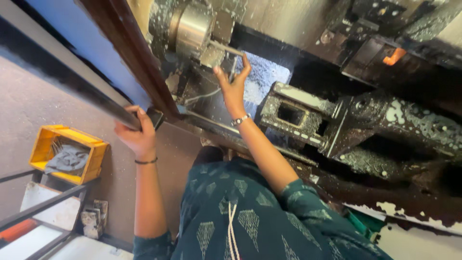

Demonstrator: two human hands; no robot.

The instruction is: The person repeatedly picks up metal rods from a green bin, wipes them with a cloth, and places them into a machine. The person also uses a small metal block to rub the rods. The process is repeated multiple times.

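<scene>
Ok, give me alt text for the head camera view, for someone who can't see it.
A person's right hand reaches into a lathe, fingers around a thin metal rod held in the chuck. The left hand grips the door's dark bar; a yellow crate sits lower left.

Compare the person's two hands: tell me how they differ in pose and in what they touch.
The left hand is closed around the edge of the dark sliding door; the right hand is spread, its fingers open at the thin metal rod in the chuck. The left hand stays outside the machine; the right hand reaches inside it. The left wrist has a thin dark band, the right a silvery bracelet. Both are bare.
</scene>
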